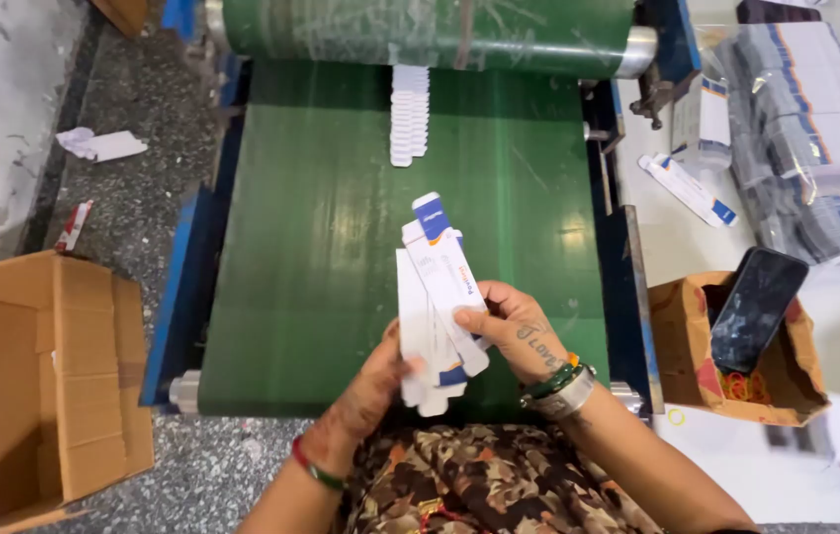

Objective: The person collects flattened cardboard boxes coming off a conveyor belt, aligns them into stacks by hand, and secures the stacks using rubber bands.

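Hands gripped flat white-and-blue cardboard cartons: our left hand clasped their base, our right hand pinched their three-o'clock edge; bare green conveyor belt lay open toward twelve.

The scene is evenly and brightly lit from overhead. A patch of glare is seen on the green belt at its right side, and a bright sheen is carried by the roller at the top. The white worktop on the right is nearly washed out. Soft shadows are cast beneath the flat cartons. The centre is rendered sharply, while motion blur is seen at the lower right edge. Straight lines are bent outward toward the edges by the wide lens, and the wrapped stacks are dulled by reflections.
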